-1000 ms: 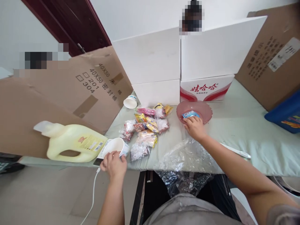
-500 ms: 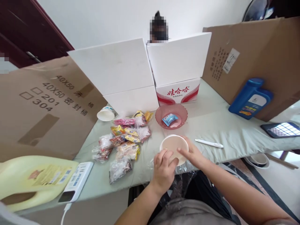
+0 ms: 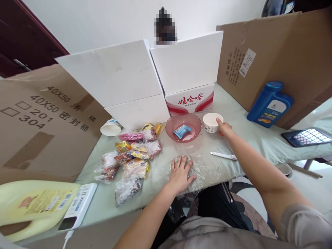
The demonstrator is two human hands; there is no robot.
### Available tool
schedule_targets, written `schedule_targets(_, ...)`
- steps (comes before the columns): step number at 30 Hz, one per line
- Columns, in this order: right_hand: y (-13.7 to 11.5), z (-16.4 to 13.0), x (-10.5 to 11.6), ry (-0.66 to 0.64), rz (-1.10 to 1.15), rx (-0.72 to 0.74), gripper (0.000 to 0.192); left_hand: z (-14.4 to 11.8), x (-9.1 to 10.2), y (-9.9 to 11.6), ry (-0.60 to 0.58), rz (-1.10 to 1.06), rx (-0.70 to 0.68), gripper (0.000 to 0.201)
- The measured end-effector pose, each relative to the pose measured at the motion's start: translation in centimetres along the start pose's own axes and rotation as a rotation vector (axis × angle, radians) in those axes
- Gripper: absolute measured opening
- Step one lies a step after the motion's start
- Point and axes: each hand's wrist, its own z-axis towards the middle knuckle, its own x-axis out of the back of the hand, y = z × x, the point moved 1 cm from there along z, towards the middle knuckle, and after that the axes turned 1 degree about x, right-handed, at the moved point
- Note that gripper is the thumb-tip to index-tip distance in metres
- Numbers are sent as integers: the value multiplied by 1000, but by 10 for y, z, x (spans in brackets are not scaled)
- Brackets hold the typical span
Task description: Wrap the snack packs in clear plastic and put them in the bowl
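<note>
Right hand: our right hand rests against the white bowl, thumb on its rim, fingers curled at its side.
Left hand: our left hand lies flat, fingers spread, on the clear plastic sheet.
Pink dish: the pink dish stands just left of the bowl, holding a blue packet.
Pen: a white pen lies between our hands.
Snacks: snack packets lie left of our left hand.

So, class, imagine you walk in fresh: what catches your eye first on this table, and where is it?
The pink bowl mid-table, holding one blue sachet, and the bright heap of snack packets to its left. The right hand touches a white cup beside the bowl; the left hand lies flat on clear plastic wrap at the near edge.
</note>
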Motion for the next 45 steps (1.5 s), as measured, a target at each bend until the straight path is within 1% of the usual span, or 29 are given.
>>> schedule_targets(1,0,-8,0,48,-23,37,68,2,3,-5,-49,-19,-57,62)
schedule_targets(2,2,-20,1,97,-46,114,65,3,6,-9,-87,-33,-105,64)
schedule_targets(3,4,-36,0,122,-71,246,58,4,8,-14,-113,-43,-139,66)
schedule_targets(4,7,-55,-2,110,-104,432,50,5,10,-17,-130,-47,-159,68)
schedule_targets(5,9,-76,-7,57,-139,676,41,7,11,-19,-140,-49,-170,70)
schedule_targets(6,13,-97,-14,-95,-184,914,35,8,12,-21,-149,-51,-182,72)
schedule_targets(7,18,-117,-22,-263,-242,1112,32,10,11,-22,-157,-54,-200,75)
schedule_targets(8,23,-134,-32,-396,-319,1248,32,11,11,-22,-161,-57,-225,78)
schedule_targets(9,30,-146,-41,-471,-409,1303,37,13,10,-24,-162,-59,-254,79)
schedule_targets(10,36,-153,-49,-496,-505,1302,46,13,9,-26,-156,-58,-280,81)
schedule_targets(12,49,-155,-60,-449,-686,1184,70,12,8,-38,-111,-42,-271,77)
schedule_targets(14,58,-148,-63,-414,-804,1066,84,5,10,-57,-16,-17,-154,66)
schedule_targets(16,62,-142,-56,-431,-846,1029,85,-10,14,-76,118,-8,-24,54)
schedule_targets(17,62,-141,-49,-437,-836,1031,83,-20,16,-82,194,-16,5,49)
schedule_targets(19,59,-143,-30,-451,-762,1064,75,-45,21,-85,346,-53,-21,37)
schedule_targets(21,59,-151,-6,-491,-639,1120,68,-75,24,-79,455,-98,-105,28)
schedule_targets(23,66,-161,18,-551,-534,1188,69,-104,22,-70,457,-125,-212,29)
schedule_targets(25,82,-171,36,-598,-514,1263,71,-127,16,-67,377,-101,-280,40)
schedule_targets(28,111,-181,44,-581,-601,1342,52,-143,3,-71,225,5,-292,47)
schedule_targets(29,117,-183,43,-553,-619,1348,48,-143,0,-74,202,34,-286,45)
schedule_targets(31,121,-186,37,-484,-594,1329,44,-140,-2,-77,226,29,-276,38)
schedule_targets(33,114,-188,31,-454,-499,1273,32,-134,1,-76,280,-84,-263,25)
schedule_targets(35,102,-190,28,-497,-358,1181,19,-128,9,-72,291,-281,-206,15)
schedule_targets(37,90,-191,27,-581,-202,1033,17,-121,16,-69,264,-458,-65,15)
schedule_targets(39,84,-188,23,-611,-113,832,22,-110,22,-70,268,-531,132,19)
schedule_targets(40,83,-185,20,-592,-102,735,24,-103,23,-72,288,-522,226,20)
schedule_targets(42,80,-177,9,-502,-129,573,28,-85,23,-76,347,-452,367,21)
schedule_targets(43,78,-172,3,-444,-153,516,28,-75,23,-78,372,-401,418,20)
schedule_targets(45,73,-162,-10,-333,-226,456,26,-55,19,-82,416,-282,498,20)
